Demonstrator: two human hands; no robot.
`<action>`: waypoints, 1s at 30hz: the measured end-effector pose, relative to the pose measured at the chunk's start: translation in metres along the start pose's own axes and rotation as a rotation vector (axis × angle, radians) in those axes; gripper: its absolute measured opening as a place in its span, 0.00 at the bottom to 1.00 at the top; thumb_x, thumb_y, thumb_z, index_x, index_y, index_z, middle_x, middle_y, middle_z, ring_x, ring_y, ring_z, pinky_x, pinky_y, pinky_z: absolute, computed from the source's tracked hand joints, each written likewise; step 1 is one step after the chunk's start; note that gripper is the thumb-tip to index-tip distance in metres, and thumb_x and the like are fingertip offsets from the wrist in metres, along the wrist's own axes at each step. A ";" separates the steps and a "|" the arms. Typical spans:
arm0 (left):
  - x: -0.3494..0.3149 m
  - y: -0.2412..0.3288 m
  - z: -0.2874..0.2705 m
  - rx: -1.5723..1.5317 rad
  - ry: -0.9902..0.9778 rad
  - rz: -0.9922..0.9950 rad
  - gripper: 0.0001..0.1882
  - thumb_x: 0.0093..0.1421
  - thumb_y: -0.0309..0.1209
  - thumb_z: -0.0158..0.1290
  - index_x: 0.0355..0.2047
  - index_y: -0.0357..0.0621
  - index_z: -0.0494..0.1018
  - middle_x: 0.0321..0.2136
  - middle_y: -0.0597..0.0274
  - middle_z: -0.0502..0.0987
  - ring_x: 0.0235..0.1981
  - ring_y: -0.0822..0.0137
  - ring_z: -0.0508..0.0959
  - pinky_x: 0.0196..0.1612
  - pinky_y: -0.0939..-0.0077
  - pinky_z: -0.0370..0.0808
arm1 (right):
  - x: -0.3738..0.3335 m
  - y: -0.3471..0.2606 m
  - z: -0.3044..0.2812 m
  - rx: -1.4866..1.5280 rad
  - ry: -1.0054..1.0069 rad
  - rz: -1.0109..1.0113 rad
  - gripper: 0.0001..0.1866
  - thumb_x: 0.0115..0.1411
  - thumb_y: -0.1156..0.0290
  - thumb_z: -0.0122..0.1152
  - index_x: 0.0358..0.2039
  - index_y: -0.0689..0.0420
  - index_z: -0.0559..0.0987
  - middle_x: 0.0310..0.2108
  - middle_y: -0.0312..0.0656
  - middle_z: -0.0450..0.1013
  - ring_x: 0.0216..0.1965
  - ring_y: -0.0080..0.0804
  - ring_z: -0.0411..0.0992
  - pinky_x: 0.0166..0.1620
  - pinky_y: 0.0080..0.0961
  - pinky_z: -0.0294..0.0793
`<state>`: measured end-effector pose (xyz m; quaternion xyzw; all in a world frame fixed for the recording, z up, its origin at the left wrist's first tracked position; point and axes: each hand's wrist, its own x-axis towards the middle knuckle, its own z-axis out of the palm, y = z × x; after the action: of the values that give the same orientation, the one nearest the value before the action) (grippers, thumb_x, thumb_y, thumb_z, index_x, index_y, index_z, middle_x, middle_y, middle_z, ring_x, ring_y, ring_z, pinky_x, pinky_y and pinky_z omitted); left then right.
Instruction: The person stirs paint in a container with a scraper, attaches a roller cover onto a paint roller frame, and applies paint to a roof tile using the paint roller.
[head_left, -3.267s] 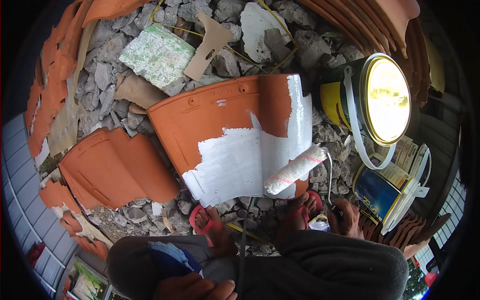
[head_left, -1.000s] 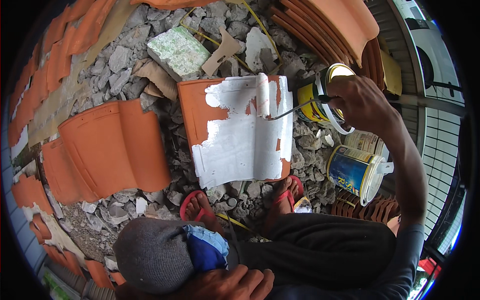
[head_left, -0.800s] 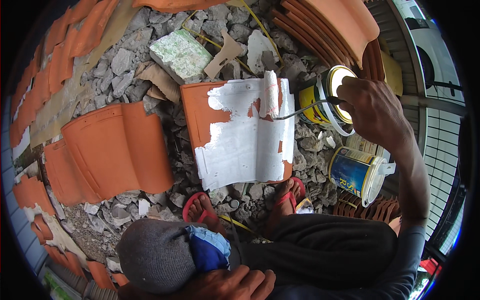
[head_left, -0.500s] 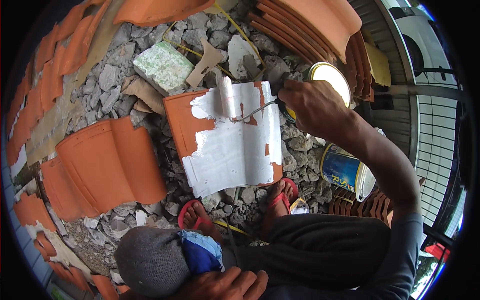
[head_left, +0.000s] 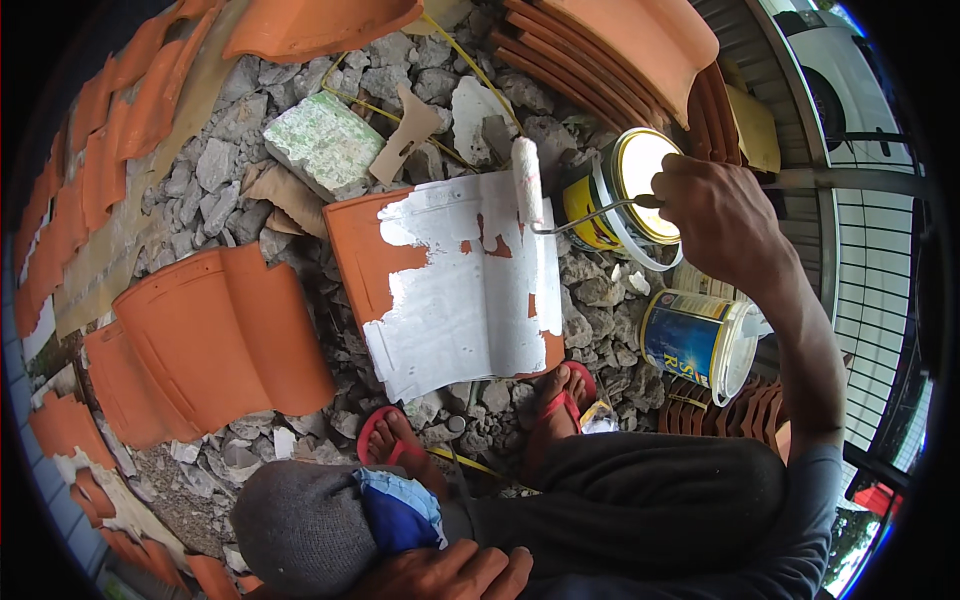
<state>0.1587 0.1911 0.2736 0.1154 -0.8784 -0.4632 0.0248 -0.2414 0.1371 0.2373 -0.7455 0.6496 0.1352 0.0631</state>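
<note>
My right hand (head_left: pixel 720 215) is closed round the handle of a paint roller (head_left: pixel 527 182). Its whitish sleeve is over the far right edge of a clay roof tile (head_left: pixel 358 228); whether they touch, I cannot tell. White paint (head_left: pixel 450 300) covers most of the tile, with orange patches left bare. An open paint can (head_left: pixel 592 215) with a pale content and a wire-like white handle stands beside it, partly behind my hand. At the lower edge, my left hand (head_left: pixel 450 572) rests with fingers loosely bent and slightly apart, beside grey knitted fabric (head_left: pixel 300 525) and a blue cloth (head_left: pixel 400 510).
A second, blue can (head_left: pixel 690 335) sits on the rubble (head_left: pixel 600 290) at the right. Stacked tiles (head_left: pixel 610 55) are at the far right, overlapping tiles (head_left: pixel 220 330) at the left. A greenish-white block (head_left: pixel 322 140) lies behind the painted tile. My sandalled feet (head_left: pixel 395 435) are in front.
My right hand has drawn the roller rightward, from the middle of the tile to its right edge, uncovering more of the open can. My left hand has hardly moved.
</note>
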 end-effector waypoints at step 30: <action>0.006 -0.002 0.002 -0.016 0.029 -0.019 0.16 0.62 0.32 0.60 0.47 0.35 0.79 0.29 0.58 0.75 0.30 0.62 0.80 0.29 0.74 0.79 | 0.018 -0.073 0.068 0.132 -0.136 -0.265 0.07 0.63 0.75 0.56 0.36 0.63 0.80 0.37 0.49 0.75 0.31 0.42 0.80 0.32 0.38 0.82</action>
<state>0.1533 0.1902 0.2709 0.1305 -0.8729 -0.4688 0.0342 -0.1758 0.1492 0.1615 -0.8079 0.5475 0.1330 0.1730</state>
